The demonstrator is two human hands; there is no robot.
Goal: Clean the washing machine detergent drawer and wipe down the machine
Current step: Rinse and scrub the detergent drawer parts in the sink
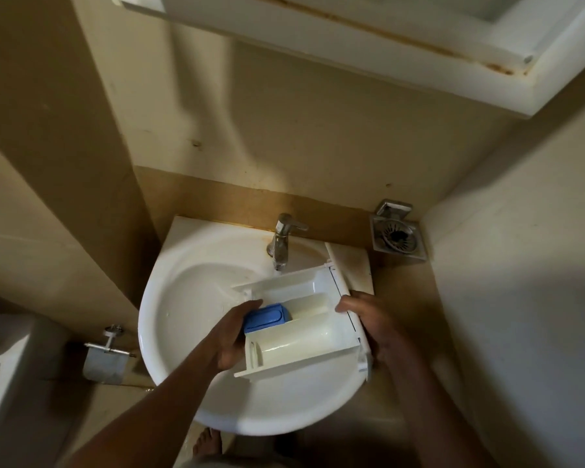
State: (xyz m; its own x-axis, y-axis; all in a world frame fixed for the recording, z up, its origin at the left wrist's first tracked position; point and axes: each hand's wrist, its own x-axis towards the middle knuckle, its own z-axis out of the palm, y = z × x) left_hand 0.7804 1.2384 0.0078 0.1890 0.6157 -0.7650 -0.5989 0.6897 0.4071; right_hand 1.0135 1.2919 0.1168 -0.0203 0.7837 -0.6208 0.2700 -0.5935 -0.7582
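A white detergent drawer with several compartments and a blue insert is held level over the white sink, just below the chrome tap. My left hand grips the drawer's left side beside the blue insert. At the drawer's right end, my right hand holds its front panel. Whether water runs from the tap I cannot tell. The washing machine is not in view.
A metal soap holder is fixed to the wall right of the sink. A toilet paper holder hangs lower left, a toilet at the far left edge. A white cabinet overhangs above. My bare foot shows under the basin.
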